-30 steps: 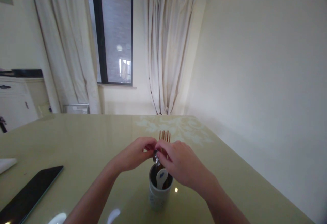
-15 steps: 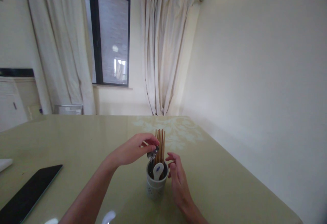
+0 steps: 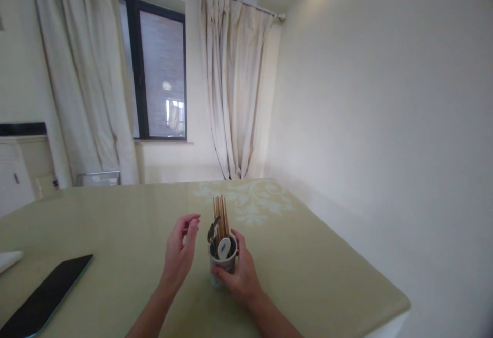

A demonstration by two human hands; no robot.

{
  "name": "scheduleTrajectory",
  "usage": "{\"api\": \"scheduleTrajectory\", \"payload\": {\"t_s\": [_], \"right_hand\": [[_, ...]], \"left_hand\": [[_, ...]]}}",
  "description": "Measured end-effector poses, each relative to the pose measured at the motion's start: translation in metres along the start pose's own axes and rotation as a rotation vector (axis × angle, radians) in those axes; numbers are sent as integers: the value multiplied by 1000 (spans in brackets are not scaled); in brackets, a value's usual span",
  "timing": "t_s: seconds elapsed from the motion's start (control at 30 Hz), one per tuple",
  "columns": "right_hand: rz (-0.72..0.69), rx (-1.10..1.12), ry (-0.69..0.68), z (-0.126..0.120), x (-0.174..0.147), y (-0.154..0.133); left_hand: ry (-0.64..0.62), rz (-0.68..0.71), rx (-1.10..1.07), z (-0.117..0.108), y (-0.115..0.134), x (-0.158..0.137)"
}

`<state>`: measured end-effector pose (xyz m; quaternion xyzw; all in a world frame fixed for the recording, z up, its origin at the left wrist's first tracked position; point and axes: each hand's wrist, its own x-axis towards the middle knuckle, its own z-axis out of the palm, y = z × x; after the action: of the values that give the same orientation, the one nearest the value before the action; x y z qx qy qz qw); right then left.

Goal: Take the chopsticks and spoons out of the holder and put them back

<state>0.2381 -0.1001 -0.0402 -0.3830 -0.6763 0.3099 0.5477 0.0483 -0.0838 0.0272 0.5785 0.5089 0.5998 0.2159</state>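
While the right hand (image 3: 243, 277) curls round the near right side of the cup (image 3: 228, 266), with its thumb across the front and its fingers reaching behind the rim, the left hand (image 3: 179, 249) hangs just left of it, apart from everything. The left fingers are loosely bent and part open, and nothing shows in them; the right hand is only as wide as the cup it has hold of.

The cup stands upright on the table (image 3: 127, 240), a little below the middle of the view. In it are a bundle of chopsticks (image 3: 222, 220) standing tall at the back, a white spoon (image 3: 224, 249) at the front and metal spoons (image 3: 211, 232) leaning out on the left. A dark tablet (image 3: 48, 294) lies well apart, near the left edge.

The step in hand looks like steadying the filled cup. Shifting it from here would call for a firm, level grip, perhaps with the left palm brought against the free side, since the tall chopsticks could make it tip.
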Motion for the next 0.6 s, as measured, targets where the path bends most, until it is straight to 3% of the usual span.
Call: {"api": "scheduleTrajectory", "payload": {"t_s": [0.1,0.27,0.43,0.6], "right_hand": [[-11,-4,-4,5,3,0],[-31,-114,80,9,5,1],[-76,-213,107,16,5,3],[-73,-210,142,29,3,8]], "left_hand": [[25,-58,-101,9,-28,-31],[-206,-143,-278,31,-39,-47],[-202,-242,-290,30,-42,-38],[-85,-366,-345,23,-41,-33]]}}
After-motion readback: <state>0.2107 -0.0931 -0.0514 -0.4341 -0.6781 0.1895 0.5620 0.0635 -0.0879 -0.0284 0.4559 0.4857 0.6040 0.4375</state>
